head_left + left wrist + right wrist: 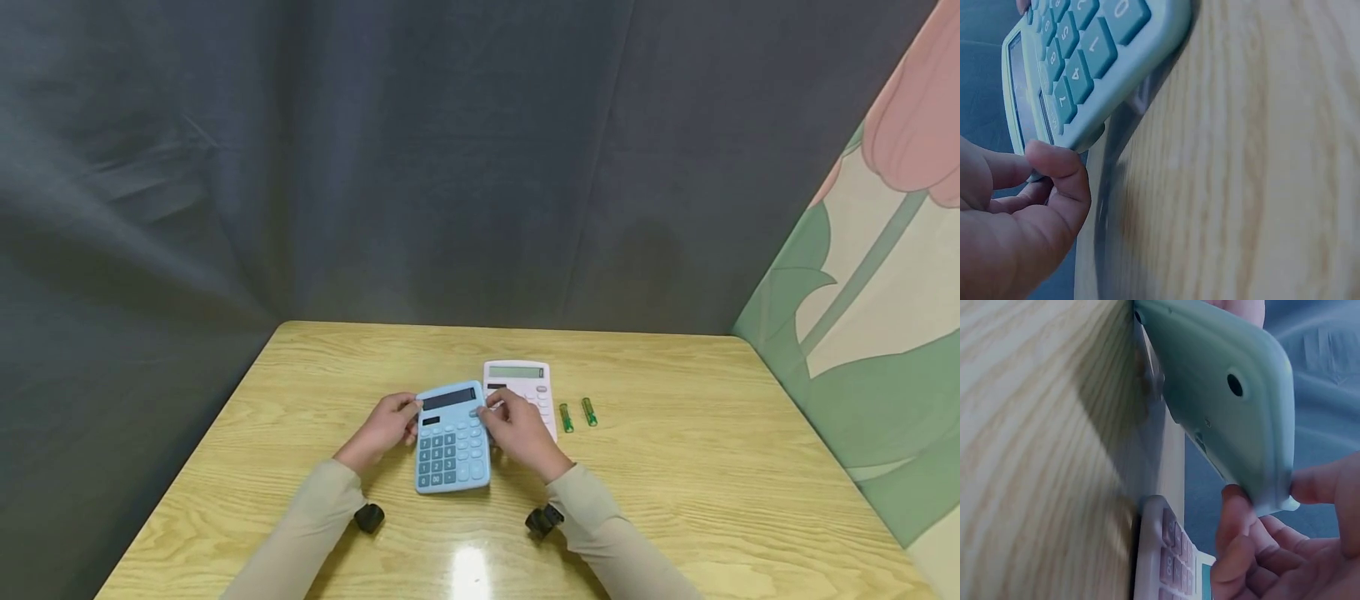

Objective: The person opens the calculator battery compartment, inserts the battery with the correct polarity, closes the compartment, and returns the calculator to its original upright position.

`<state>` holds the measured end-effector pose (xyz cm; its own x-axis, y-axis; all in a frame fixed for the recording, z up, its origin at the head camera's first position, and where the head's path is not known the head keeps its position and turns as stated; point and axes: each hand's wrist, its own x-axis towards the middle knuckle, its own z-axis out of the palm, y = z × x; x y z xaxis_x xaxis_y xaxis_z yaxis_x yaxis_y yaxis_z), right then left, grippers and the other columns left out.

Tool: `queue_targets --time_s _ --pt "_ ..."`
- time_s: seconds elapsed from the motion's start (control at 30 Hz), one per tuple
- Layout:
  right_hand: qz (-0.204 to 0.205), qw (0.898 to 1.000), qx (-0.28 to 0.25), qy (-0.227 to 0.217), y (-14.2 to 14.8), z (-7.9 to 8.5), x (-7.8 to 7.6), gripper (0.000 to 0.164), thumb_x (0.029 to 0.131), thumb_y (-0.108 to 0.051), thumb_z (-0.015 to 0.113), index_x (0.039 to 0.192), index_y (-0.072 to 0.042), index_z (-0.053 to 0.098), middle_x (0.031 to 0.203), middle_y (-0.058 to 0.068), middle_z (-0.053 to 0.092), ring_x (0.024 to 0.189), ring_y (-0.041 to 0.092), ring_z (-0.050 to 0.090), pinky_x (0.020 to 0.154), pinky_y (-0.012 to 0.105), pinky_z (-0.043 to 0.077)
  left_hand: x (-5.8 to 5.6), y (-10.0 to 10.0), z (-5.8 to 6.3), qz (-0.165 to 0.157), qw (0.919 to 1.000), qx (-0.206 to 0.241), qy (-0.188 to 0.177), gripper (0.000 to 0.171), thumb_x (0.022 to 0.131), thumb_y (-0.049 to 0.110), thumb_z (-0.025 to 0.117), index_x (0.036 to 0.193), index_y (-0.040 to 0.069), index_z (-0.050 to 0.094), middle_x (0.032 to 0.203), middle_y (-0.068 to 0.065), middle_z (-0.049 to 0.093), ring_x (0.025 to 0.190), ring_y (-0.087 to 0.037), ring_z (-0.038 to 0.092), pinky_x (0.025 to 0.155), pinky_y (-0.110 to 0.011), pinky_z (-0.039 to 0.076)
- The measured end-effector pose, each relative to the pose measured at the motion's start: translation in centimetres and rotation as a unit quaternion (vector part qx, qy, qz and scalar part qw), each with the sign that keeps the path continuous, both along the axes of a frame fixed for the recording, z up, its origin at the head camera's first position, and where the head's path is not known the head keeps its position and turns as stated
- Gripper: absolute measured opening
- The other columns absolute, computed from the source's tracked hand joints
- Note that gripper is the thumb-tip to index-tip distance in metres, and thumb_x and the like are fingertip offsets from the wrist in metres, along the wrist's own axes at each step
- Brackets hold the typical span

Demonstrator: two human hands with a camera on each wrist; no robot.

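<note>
A light blue calculator [452, 442] is held between both hands, its display end raised off the table. My left hand [390, 427] pinches its left edge beside the display, the thumb on the front in the left wrist view. On the opposite edge, my right hand [517, 425] grips near the display's right end. The right wrist view shows the calculator's underside [1222, 394], with a dark round foot and a small screw. Partly behind the right hand lies a pale pink calculator [517, 372], flat on the table.
Two green batteries [566, 418] lie side by side to the right of the pink calculator. The wooden table [712, 467] ends at a dark curtain [480, 167] behind. On the right stands a wall covering with a tulip pattern [885, 350].
</note>
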<state>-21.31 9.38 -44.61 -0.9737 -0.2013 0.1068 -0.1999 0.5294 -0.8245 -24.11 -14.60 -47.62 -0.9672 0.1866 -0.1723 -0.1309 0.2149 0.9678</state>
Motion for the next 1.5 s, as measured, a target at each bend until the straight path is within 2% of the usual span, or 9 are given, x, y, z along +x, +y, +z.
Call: queue_targets --time_s 0.3,0.37,0.47,0.6,0.73,0.93,1.03,1.2,1.5 --pt "-0.019 1.000 -0.022 0.006 -0.2 0.6 0.2 0.021 0.098 -0.022 0.064 0.105 -0.002 0.067 0.070 0.003 0.060 0.056 0.013 0.054 0.050 0.029 0.050 -0.1 0.2 -0.2 0.014 0.9998 -0.012 0.003 0.034 0.108 0.015 0.044 0.124 -0.011 0.059 0.080 -0.011 0.059 0.061 -0.014 0.054 0.052 -0.023 0.047" --pt "-0.018 1.000 -0.025 0.006 -0.2 0.7 0.2 0.022 0.098 -0.022 0.063 0.105 -0.002 0.067 0.072 0.004 0.061 0.057 0.014 0.055 0.051 0.029 0.052 0.1 0.4 0.1 0.019 0.9996 -0.020 0.005 0.034 0.108 0.015 0.045 0.127 -0.010 0.057 0.085 -0.014 0.060 0.064 -0.016 0.057 0.053 -0.025 0.048" --pt "-0.018 1.000 -0.023 0.004 -0.2 0.7 0.2 0.023 0.098 -0.023 0.064 0.105 -0.002 0.068 0.073 0.003 0.062 0.058 0.013 0.056 0.052 0.028 0.053 0.9 1.0 1.1 0.029 0.9969 -0.068 0.026 0.035 0.107 0.017 0.048 0.132 -0.007 0.052 0.092 -0.016 0.061 0.069 -0.021 0.061 0.054 -0.029 0.050" --pt "-0.022 1.000 -0.012 0.008 -0.3 0.6 0.1 0.024 0.098 -0.025 0.065 0.104 -0.002 0.069 0.072 0.002 0.063 0.058 0.012 0.057 0.052 0.028 0.052 2.3 2.2 2.9 0.033 0.9803 -0.178 0.079 0.035 0.104 0.021 0.054 0.130 -0.003 0.054 0.098 -0.015 0.061 0.078 -0.024 0.060 0.060 -0.034 0.050" --pt "-0.018 1.000 -0.001 0.021 -0.3 0.7 0.2 0.025 0.098 -0.027 0.065 0.103 -0.003 0.069 0.072 0.001 0.063 0.057 0.013 0.056 0.050 0.029 0.049 3.3 3.6 4.4 0.021 0.9638 -0.233 0.128 0.033 0.100 0.020 0.059 0.123 -0.004 0.061 0.099 -0.011 0.063 0.083 -0.020 0.056 0.068 -0.033 0.049" --pt "-0.002 0.999 0.000 0.033 -0.4 0.9 0.4 0.028 0.099 -0.029 0.065 0.108 -0.002 0.069 0.072 0.000 0.064 0.055 0.012 0.057 0.050 0.029 0.049 4.3 4.9 5.8 -0.014 0.9757 -0.189 0.109 0.038 0.100 0.019 0.059 0.128 -0.006 0.061 0.098 -0.013 0.069 0.057 -0.020 0.063 0.051 -0.030 0.053" --pt "0.004 0.999 -0.001 0.039 -0.6 1.1 0.5 0.030 0.099 -0.029 0.064 0.111 -0.002 0.068 0.074 0.000 0.065 0.056 0.011 0.058 0.051 0.028 0.049 4.5 5.1 6.1 -0.022 0.9765 -0.182 0.113 0.040 0.101 0.021 0.059 0.131 -0.006 0.060 0.099 -0.014 0.070 0.052 -0.020 0.064 0.047 -0.030 0.053" --pt "0.013 0.998 -0.004 0.053 -0.8 1.6 0.7 0.026 0.099 -0.024 0.063 0.114 -0.004 0.069 0.084 0.001 0.067 0.063 0.010 0.059 0.056 0.028 0.051 4.5 5.1 6.3 -0.014 0.9761 -0.178 0.125 0.035 0.102 0.026 0.059 0.124 0.000 0.067 0.100 -0.016 0.071 0.052 -0.019 0.063 0.047 -0.031 0.055" --pt "0.043 0.995 -0.002 0.086 -1.3 2.1 0.9 0.025 0.096 -0.009 0.061 0.119 -0.005 0.070 0.094 0.004 0.068 0.072 0.014 0.061 0.065 0.027 0.052 4.3 4.3 6.1 -0.010 0.9856 -0.129 0.108 0.039 0.103 0.038 0.056 0.119 0.005 0.070 0.100 -0.011 0.070 0.069 -0.018 0.067 0.056 -0.038 0.060"
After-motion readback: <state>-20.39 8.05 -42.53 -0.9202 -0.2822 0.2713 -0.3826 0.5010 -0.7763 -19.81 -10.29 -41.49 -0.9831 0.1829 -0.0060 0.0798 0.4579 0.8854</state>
